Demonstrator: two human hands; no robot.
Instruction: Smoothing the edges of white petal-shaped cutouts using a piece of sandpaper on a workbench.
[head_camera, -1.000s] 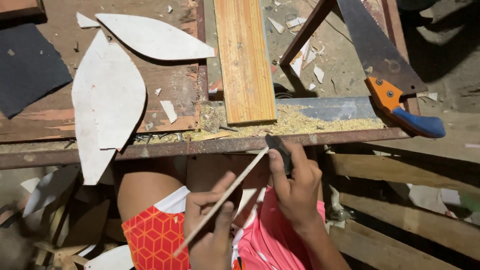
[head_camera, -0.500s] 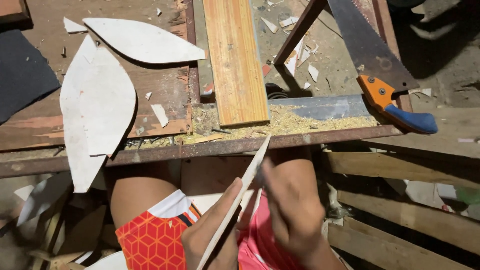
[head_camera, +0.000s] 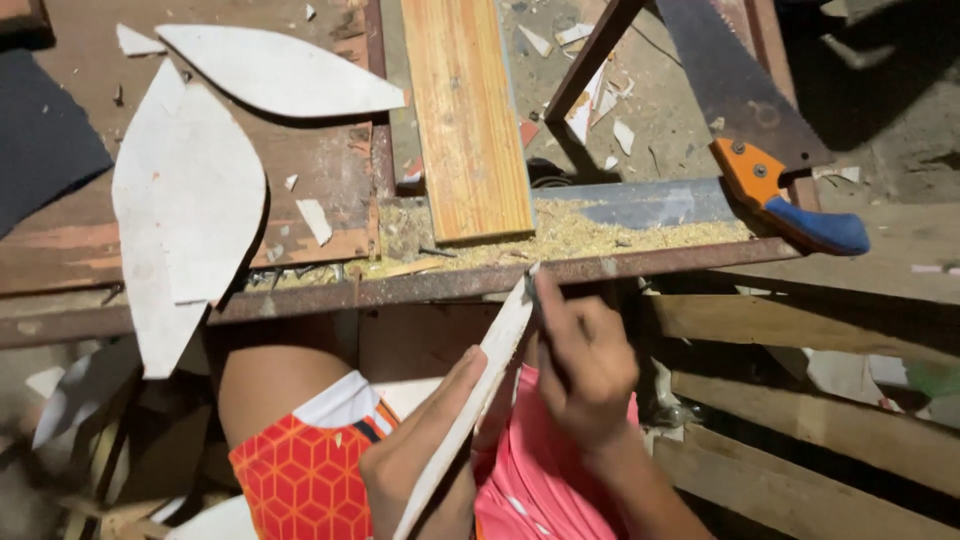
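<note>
Sawdust lies heaped along the rusty metal edge (head_camera: 640, 268) of a rough workbench (head_camera: 330, 180), seen from above. At 6 o'clock the left hand (head_camera: 425, 465) is closed around the lower part of a thin pale strip (head_camera: 495, 365), which slants up toward 12 o'clock until its tip nearly meets the metal edge. Just beside it, at 5 o'clock, the right hand (head_camera: 585, 365) is curled against the strip's upper part, forefinger stretched along it; whether it grips a small tool I cannot tell. At 12 o'clock a wooden plank (head_camera: 465, 110) lies on the bench. At 2 o'clock rests a handsaw (head_camera: 745, 95) with an orange and blue handle. At 10 o'clock lie 2 pale leaf-shaped cutouts (head_camera: 190, 200), overlapping.
</note>
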